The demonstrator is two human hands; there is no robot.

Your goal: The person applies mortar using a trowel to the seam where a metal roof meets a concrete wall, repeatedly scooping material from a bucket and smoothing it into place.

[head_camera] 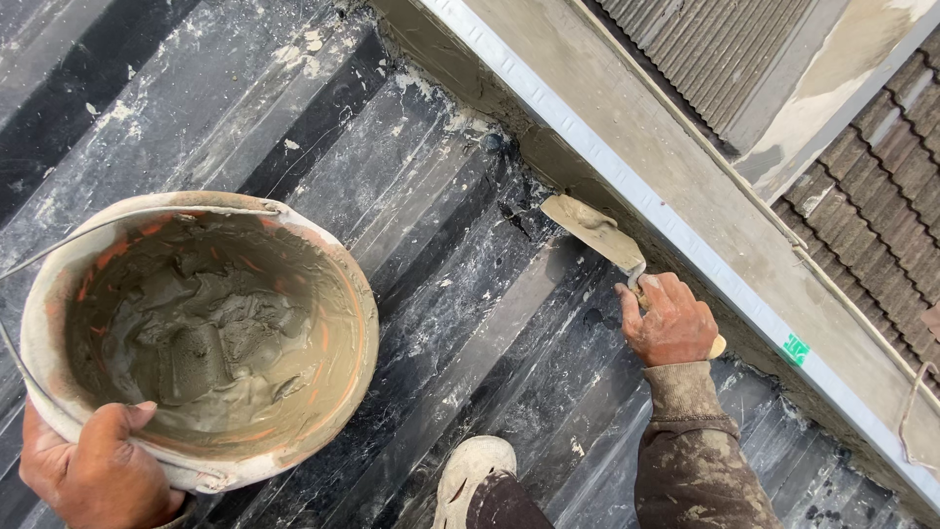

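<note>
Up on the roof sheet (pixel 460 284), the left hand (pixel 93 470) grips the near rim of the bucket (pixel 211 333), thumb hooked over the edge, holding it above the dark ribbed metal toward the sheet's left side. The bucket is orange under its crust and carries a good load of wet grey mortar (pixel 196 333); its wire handle lies slack along the far rim. The right hand (pixel 671 318) is clenched round the wooden handle of the trowel (pixel 597 230), whose smeared blade points at the joint where the sheet's upper edge meets the concrete ledge (pixel 627 147).

The risks as I judge them: the bucket hangs from one hand at the rim only, so a slick grip could tip it and dump mortar down the ribs. The trowel carries only a thin smear, and a hurried press could drop it short of the joint. And the shoe (pixel 475 470) stands on a sloped, splattered sheet, so a slip looks possible.
</note>
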